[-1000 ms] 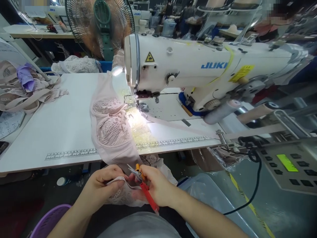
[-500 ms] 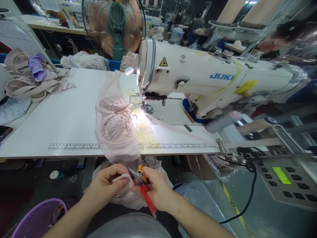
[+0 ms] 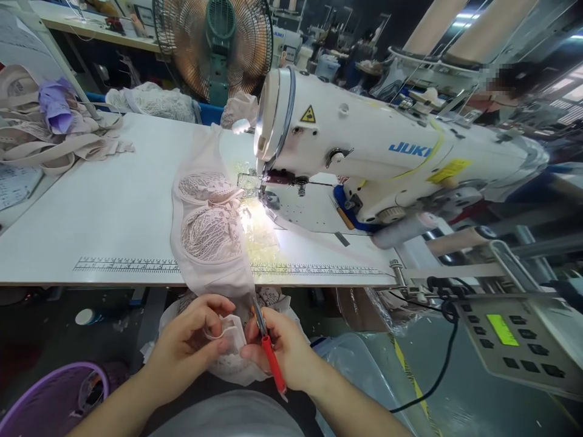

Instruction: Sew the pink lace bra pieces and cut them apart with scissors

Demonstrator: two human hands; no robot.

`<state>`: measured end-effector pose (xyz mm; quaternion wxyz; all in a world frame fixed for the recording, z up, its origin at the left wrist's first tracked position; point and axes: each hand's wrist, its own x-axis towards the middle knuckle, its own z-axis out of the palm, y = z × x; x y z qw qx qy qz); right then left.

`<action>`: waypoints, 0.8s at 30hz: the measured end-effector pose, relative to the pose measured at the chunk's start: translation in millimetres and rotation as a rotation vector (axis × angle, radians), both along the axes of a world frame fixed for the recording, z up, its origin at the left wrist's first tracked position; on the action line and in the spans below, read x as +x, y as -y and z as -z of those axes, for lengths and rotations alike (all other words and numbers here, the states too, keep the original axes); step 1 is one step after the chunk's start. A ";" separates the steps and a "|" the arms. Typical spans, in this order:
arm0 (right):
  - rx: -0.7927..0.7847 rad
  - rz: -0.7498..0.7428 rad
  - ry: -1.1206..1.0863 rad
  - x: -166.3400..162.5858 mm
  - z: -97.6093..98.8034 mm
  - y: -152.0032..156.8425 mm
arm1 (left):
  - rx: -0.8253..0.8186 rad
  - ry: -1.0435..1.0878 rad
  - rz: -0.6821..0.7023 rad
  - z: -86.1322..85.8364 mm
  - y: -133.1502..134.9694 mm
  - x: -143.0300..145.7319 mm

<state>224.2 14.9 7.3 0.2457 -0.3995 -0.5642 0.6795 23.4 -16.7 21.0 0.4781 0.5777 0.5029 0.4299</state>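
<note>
A pale pink bra (image 3: 214, 233) with lace-patterned cups lies across the table, its lower wing hanging over the front edge toward my hands. My left hand (image 3: 194, 340) pinches a folded pale fabric end (image 3: 234, 332) below that edge. Close beside it, my right hand (image 3: 286, 349) is closed around thread snips (image 3: 268, 349), with a red handle and a metal blade pointing up; an orange part is mostly hidden by the fingers. The right thumb and fingertips also touch the fabric end. More pale lace fabric (image 3: 237, 371) hangs beneath both hands.
A white JUKI sewing machine (image 3: 364, 139) stands behind the bra, its needle area lit. A printed ruler (image 3: 122, 265) runs along the table edge. Strap pieces (image 3: 68, 149) lie at left, a fan (image 3: 218, 48) behind. A purple basket (image 3: 54, 394) and control panel (image 3: 510, 340) flank me.
The snips have turned in my right hand, their blade swinging from the fabric to point up, away from it. The fabric end now stands up between both hands. The view has shifted slightly.
</note>
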 end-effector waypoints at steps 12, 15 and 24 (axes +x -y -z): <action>-0.007 -0.097 0.039 3.3 -5.8 -2.0 | -0.167 0.025 0.050 7.5 -5.7 7.2; 0.112 -0.160 0.141 10.3 -10.0 -10.4 | -0.162 0.045 0.092 5.9 -8.4 10.6; 0.664 -0.555 0.807 54.7 -33.1 -39.0 | -0.193 -0.014 0.130 1.7 -12.4 10.7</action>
